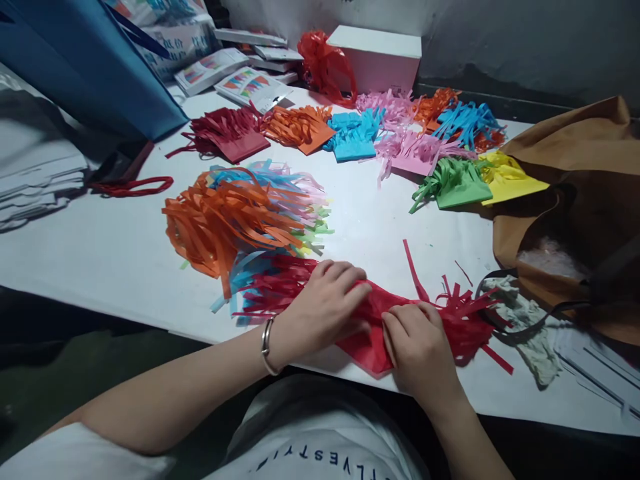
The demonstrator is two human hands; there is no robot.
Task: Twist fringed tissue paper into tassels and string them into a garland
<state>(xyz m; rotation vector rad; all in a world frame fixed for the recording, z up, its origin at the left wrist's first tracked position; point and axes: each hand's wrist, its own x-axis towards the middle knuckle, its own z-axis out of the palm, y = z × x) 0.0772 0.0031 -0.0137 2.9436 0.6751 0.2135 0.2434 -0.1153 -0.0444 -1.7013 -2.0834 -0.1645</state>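
Both my hands work on a piece of red fringed paper (373, 343) at the near edge of the white table (100, 253). My left hand (325, 303), with a silver bracelet at the wrist, is curled over its left part, fingers bent and pressing the paper. My right hand (417, 343) pinches the uncut red part, fingers closed on it. Red strips (470, 313) fan out to the right of my right hand. A heap of orange, blue, pink and green fringed paper (240, 213) lies just beyond my left hand.
Across the back lie fringed sheets in dark red (230, 133), orange (300, 127), blue (353, 133), pink (410, 150), green (455, 183) and yellow (507, 177). A white box (377, 57), a brown bag (580, 213), a grey cloth (530, 327) and a blue bag (95, 67) surround them.
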